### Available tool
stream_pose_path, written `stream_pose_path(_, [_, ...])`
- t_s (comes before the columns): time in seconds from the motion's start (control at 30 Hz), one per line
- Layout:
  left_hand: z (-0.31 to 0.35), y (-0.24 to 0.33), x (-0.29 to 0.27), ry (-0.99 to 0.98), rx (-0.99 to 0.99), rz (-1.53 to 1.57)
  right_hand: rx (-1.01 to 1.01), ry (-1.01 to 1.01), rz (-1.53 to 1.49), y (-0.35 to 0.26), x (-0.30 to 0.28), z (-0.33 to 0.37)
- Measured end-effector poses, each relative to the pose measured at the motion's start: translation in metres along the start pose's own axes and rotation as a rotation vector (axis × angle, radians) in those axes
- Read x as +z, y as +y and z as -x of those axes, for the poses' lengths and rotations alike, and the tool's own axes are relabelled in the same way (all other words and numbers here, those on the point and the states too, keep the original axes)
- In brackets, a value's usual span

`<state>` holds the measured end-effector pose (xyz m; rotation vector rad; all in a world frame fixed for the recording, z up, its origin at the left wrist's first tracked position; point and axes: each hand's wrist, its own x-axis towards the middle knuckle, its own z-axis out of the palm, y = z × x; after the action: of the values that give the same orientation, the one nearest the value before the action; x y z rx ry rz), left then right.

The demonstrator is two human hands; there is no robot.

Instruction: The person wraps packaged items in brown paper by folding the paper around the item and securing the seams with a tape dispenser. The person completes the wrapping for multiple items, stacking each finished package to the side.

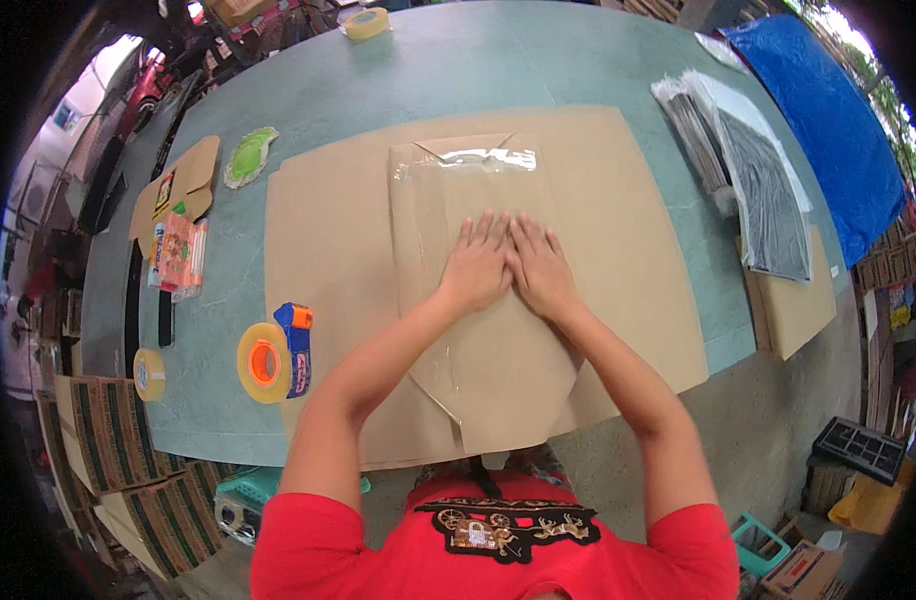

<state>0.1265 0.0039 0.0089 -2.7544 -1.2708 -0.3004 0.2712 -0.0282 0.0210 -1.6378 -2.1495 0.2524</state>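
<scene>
Both palms press flat on a folded brown cardboard piece, which lies on a larger cardboard sheet. My left hand and my right hand lie side by side near its middle, fingers stretched toward the far end, thumbs nearly touching. Neither hand holds anything. Clear tape runs across the far end of the folded piece and shines in the light. To the left of my left forearm, a blue and orange tape dispenser with a tape roll rests at the sheet's edge.
The green table carries a tape roll at the far edge and another tape roll at left. Small packets lie left, near a green item. Plastic-wrapped dark panels lie right, beside a blue tarp.
</scene>
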Motion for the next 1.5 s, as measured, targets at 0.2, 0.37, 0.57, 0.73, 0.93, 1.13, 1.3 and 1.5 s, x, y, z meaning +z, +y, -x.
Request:
stream_pose_path(0.2, [0.077, 0.025, -0.057, -0.172, 0.216, 0.298, -0.198, -0.259, 0.148, -0.012, -0.049, 0.090])
stream_pose_path(0.37, [0.136, -0.003, -0.053, -0.079, 0.219, 0.123, -0.170, -0.310, 0.221, -0.003, -0.055, 0.103])
stream_pose_path(0.57, [0.157, -0.005, -0.045, -0.013, 0.118, 0.085, -0.150, -0.481, 0.108, -0.046, -0.042, 0.070])
stream_pose_path(0.73, [0.189, -0.035, -0.046, -0.155, 0.263, 0.105, -0.373, -0.414, 0.173, -0.072, -0.016, 0.061])
stream_pose_path(0.93, [0.200, -0.008, -0.060, -0.029, 0.207, 0.292, -0.357, -0.485, 0.224, -0.078, -0.019, 0.055])
stream_pose_path(1.13, [0.166, 0.021, -0.060, -0.163, 0.306, 0.202, -0.375, -0.435, 0.183, -0.075, -0.016, 0.055])
stream_pose_path(1.3, [0.181, -0.001, -0.051, 0.128, 0.292, 0.162, -0.369, -0.472, 0.205, -0.079, -0.024, 0.053])
stream_pose_path(1.5, [0.158, 0.034, -0.037, 0.305, 0.211, 0.274, -0.450, -0.437, 0.226, -0.063, -0.023, 0.058])
